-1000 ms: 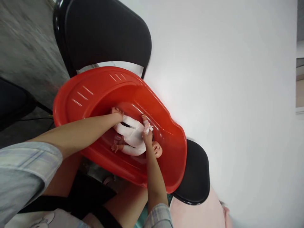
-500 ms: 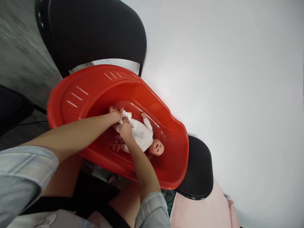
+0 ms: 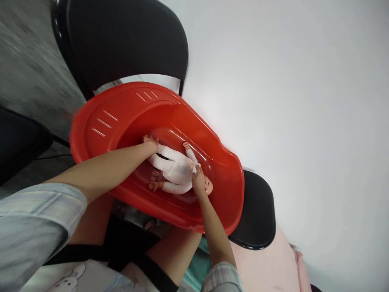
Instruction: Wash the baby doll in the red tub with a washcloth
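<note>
A baby doll (image 3: pixel 179 172) in a white suit lies on its back inside a red baby bathtub (image 3: pixel 226 202), its head toward the right end. My left hand (image 3: pixel 152 146) is closed around the doll's foot, which my fingers partly hide. Over the doll's upper chest and neck, my right hand (image 3: pixel 199 180) grips a small whitish cloth (image 3: pixel 192 165) with pinkish marks. That hand covers part of the doll's face. One of the doll's arms points up toward the far wall of the tub, the other down toward the near wall.
A black chair backrest (image 3: pixel 127 40) rises behind the tub's left end. Another black seat (image 3: pixel 257 211) is at its right end, beside pink fabric (image 3: pixel 267 263). Green fabric (image 3: pixel 197 263) hangs below the tub. A white surface (image 3: pixel 288 101) spreads to the right.
My right hand has moved with the cloth from beside my left hand at the doll's legs to its chest and neck. The left hand stays at the foot; the view has shifted slightly.
</note>
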A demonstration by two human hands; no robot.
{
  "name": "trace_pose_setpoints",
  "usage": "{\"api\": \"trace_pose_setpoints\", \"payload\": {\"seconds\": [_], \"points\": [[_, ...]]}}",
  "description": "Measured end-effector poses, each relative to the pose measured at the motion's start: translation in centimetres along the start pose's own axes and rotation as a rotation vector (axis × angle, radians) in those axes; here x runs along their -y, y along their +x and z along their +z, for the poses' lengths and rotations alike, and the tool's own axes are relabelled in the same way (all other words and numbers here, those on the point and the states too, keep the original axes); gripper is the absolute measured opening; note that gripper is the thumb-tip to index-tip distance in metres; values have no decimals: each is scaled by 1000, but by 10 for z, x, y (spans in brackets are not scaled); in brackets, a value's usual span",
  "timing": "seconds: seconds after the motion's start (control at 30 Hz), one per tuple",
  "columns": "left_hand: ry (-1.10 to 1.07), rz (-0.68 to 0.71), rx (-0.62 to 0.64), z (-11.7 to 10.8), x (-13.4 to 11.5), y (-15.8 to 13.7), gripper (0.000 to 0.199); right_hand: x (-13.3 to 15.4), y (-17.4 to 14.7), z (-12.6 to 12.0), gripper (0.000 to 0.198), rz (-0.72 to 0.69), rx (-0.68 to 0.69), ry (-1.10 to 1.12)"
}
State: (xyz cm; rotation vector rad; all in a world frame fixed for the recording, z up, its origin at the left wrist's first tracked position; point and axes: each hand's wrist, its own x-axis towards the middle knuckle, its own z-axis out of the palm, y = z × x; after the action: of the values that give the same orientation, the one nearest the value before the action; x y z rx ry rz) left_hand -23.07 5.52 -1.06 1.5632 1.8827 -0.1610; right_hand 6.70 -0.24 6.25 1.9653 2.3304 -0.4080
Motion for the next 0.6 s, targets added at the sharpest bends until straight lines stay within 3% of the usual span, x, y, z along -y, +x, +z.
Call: {"api": "trace_pose_setpoints", "payload": {"seconds": [0.13,0.3,0.47,0.6], "points": [[-33,-17,-5,2,1,5,85,4,-8,35,71,81,68,-71],[4,-15,-10,2,1,1,86,45,0,72,82,-28,101,51],[8,-12,0,-4,-2,-11,100,103,12,84,86,-86,218,172],[16,21,19,-8,-3,-18,125,144,18,84,82,-132,233,164]]}}
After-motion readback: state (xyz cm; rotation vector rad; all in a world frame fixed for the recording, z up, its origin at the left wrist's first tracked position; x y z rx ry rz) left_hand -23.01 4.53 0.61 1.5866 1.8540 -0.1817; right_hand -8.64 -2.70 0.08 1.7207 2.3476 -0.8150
